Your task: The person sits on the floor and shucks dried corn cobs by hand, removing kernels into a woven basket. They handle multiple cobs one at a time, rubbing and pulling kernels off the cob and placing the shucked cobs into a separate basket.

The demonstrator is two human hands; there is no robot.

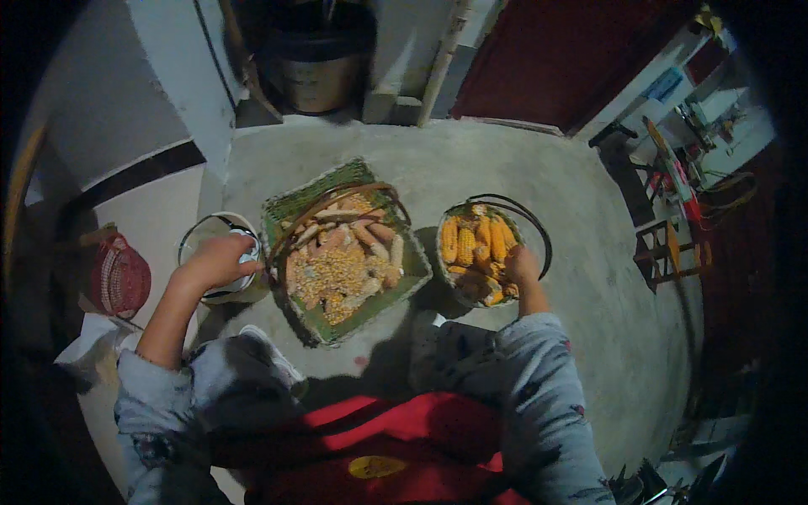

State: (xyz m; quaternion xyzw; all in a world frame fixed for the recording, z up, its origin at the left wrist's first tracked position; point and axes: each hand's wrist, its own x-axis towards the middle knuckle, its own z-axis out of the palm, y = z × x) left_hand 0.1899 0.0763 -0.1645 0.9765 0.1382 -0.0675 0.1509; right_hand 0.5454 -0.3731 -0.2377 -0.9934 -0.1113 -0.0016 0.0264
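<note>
My left hand [218, 262] is over a round bucket [189, 243] on the left, its fingers at a pale, bluish-white item [246, 247] I cannot identify. On the right, my right hand [522, 266] reaches into the right side of a round basket [440, 237] of yellow corn cobs [466, 245]; its fingertips are partly hidden among the cobs, so its grasp does not show. Between the hands stands a green woven basket [410, 285] with a brown handle. Stripped cobs [366, 235] and loose corn kernels [328, 271] lie inside it.
A red mesh bag [120, 278] lies at the far left. A dark bucket [319, 82] stands by the wall beyond the baskets. A small wooden stool or frame [672, 252] is at the right. My knees and a shoe [273, 355] are close to the baskets.
</note>
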